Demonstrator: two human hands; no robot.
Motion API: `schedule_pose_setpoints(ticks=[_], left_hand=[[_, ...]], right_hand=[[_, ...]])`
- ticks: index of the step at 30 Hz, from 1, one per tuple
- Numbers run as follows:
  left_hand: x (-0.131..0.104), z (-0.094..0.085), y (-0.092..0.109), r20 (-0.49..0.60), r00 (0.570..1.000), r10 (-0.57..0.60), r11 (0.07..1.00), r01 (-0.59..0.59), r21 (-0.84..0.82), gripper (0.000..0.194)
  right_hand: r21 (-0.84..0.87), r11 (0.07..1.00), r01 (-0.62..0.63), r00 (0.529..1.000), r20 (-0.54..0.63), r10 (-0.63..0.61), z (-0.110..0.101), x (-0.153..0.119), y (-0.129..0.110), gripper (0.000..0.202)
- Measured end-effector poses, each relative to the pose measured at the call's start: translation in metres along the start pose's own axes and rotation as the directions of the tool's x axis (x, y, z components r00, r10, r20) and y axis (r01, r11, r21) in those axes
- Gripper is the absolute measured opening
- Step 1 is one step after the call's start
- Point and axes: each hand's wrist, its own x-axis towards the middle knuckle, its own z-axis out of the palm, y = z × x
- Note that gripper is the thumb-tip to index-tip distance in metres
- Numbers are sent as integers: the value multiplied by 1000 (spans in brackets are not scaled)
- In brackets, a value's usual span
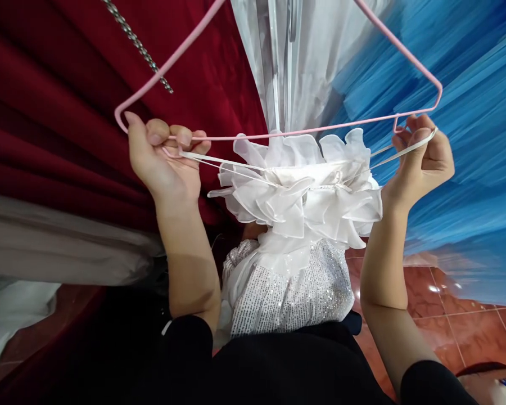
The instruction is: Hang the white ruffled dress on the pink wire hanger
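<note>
Nearest the camera, at six o'clock, a black garment [278,365] fills the bottom edge, and both bare forearms rise from its sleeves. Just beyond it, between the forearms, hangs the sequined white bodice of a white dress [290,287], with its ruffled organza collar above it at the centre of the view. The left hand [164,157] is at nine o'clock of the collar; its fingers [183,136] are curled shut, pinching a thin white strap [219,163] against the left corner of a pink hanger [278,135], with the thumb stretched up along the wire bend. The right hand [421,157] is at three o'clock of the collar, its fingers closed round the other strap [388,154], which loops over the forefinger just beside the hanger's notched right corner; whether the loop sits in the notch cannot be told. Both straps run taut from the hands inward to the ruffles, so the dress hangs just below the hanger's lower bar, touching it at the ruffle tops. Farther off, at ten o'clock, dark red velvet fabric [67,112] hangs in folds with a beaded chain [137,45] lying across it; at twelve o'clock is a clear plastic cover over pale cloth [287,56]; at two o'clock, blue tulle [468,169]. At eight o'clock lies grey-beige fabric [59,247], and at four o'clock a red tiled floor [459,326] shows.
</note>
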Motion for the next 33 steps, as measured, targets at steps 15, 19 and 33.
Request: schedule_pose_setpoints(ticks=[15, 19, 33], left_hand=[[5, 5, -1, -118, 993, -12, 1000, 15, 25, 48], [5, 11, -2, -144, 990, -2, 1000, 4, 11, 47], [-19, 4, -19, 75, 992, 105, 992, -99, -81, 28]], right_hand=[[-13, 1000, 7, 995, 95, -6, 2, -1, 15, 52], [-308, 943, 129, 986, -58, -153, 13, -31, -17, 42], [-246, 904, 351, 682, 729, -67, 65, -12, -51, 22]])
